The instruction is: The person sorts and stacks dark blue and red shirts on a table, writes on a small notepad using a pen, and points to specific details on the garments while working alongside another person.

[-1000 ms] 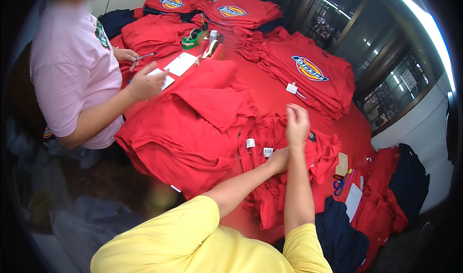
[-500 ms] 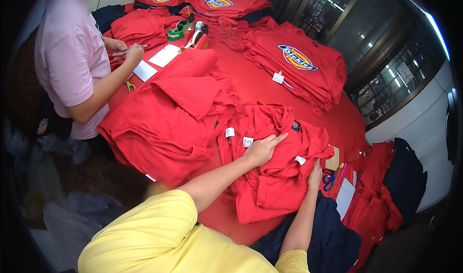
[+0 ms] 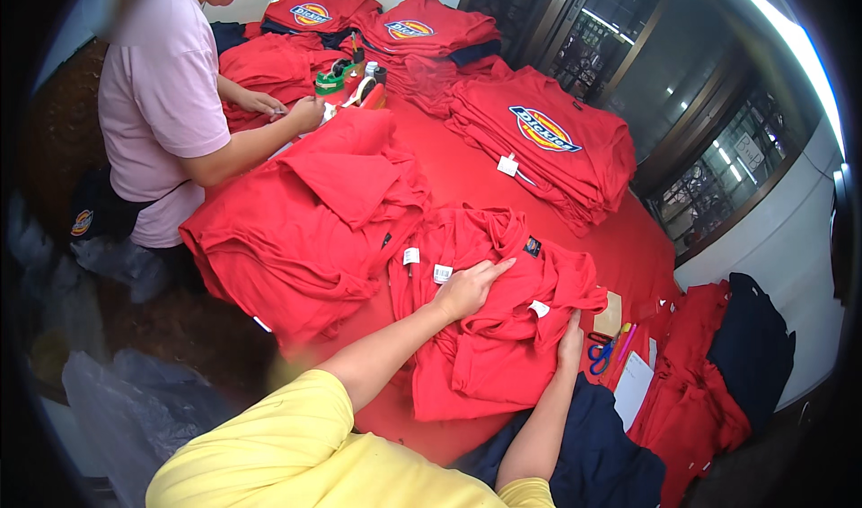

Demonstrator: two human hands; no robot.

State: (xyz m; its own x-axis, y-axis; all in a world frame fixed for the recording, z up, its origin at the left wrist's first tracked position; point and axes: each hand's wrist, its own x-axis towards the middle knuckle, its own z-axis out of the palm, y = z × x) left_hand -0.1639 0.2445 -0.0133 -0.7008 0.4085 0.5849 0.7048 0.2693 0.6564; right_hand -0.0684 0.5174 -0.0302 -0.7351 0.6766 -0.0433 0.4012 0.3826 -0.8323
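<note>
On the counter (image 3: 467,162), in the head view, a rumpled red shirt (image 3: 494,328) lies before the person. The left hand (image 3: 469,288) presses flat and open on its middle; the right hand (image 3: 569,344) grips its right edge. Soft, light, limp cloth, it likely bunches and slides; best taken at hem or shoulders. Scissors (image 3: 600,353) lie just beside it.

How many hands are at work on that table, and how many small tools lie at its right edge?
Person's own hands: 2, left hand and right hand, both on the red shirt
Co-worker's hands: 2
Blue-handled scissors: 1
Pink pen: 1
Total: 6
</note>
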